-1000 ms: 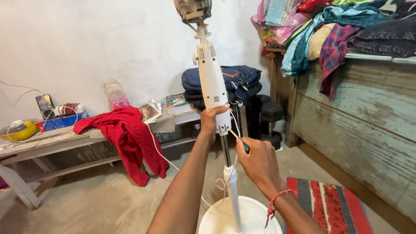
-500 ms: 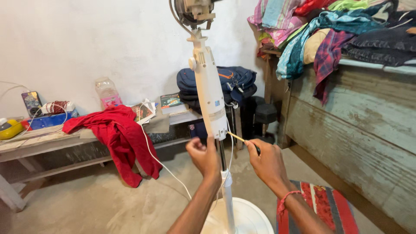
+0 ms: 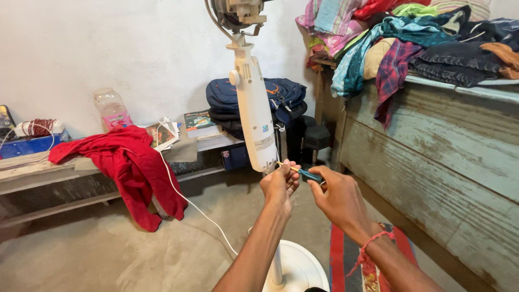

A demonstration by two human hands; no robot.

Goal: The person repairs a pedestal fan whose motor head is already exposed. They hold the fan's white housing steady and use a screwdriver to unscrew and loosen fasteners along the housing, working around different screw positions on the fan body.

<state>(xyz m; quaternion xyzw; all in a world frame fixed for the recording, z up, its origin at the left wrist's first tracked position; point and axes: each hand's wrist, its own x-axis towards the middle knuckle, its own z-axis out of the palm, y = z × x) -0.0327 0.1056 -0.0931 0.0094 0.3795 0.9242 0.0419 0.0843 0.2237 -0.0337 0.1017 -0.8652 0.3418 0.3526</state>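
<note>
A white pedestal fan stand (image 3: 254, 108) rises in front of me, its motor head (image 3: 238, 12) at the top edge and its round white base (image 3: 300, 265) on the floor. My left hand (image 3: 279, 186) is closed around the pole just below the stand's white housing. My right hand (image 3: 336, 197) grips a small screwdriver with a blue handle (image 3: 308, 174), its thin shaft pointing left toward the bottom of the housing. A white power cord (image 3: 186, 197) trails from the fan across the floor.
A low wooden bench (image 3: 43, 173) along the wall carries a red cloth (image 3: 130, 162), a plastic bottle (image 3: 112, 108), books and a blue backpack (image 3: 281, 97). A worn wooden cabinet (image 3: 448, 162) piled with clothes stands on the right. A striped mat (image 3: 346, 259) lies by the base.
My left hand slid down from the housing to the pole below it. My right hand moved up and brought the screwdriver tip closer to the housing's bottom. The view shifted slightly.
</note>
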